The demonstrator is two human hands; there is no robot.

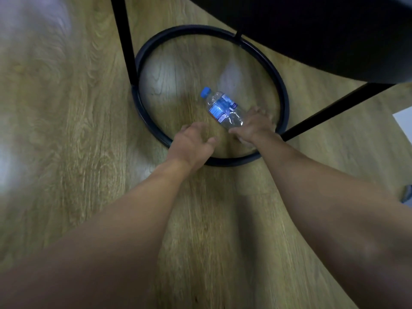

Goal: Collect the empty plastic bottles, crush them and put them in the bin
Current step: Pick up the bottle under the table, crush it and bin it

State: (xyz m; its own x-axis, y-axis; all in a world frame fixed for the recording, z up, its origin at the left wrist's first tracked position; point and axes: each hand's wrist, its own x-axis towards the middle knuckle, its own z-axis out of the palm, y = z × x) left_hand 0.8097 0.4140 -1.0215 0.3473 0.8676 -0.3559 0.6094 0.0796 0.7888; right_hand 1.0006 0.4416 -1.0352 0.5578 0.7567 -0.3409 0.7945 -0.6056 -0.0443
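Head view: on a wood floor (pixel 66 152), under a dark table (pixel 334 30), a plastic bottle (pixel 223 108) lies inside the ring base (pixel 225 163), toward its right edge. A right hand (pixel 256 123) curls fingers round the bottle's bottom end; the left hand (pixel 194 141) hovers beside it, fingers loosely curled, empty.

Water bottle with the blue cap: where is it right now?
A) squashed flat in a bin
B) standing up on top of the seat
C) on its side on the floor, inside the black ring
C: the water bottle lies on its side on the wooden floor, within the black ring, and the right hand grips its bottom end.
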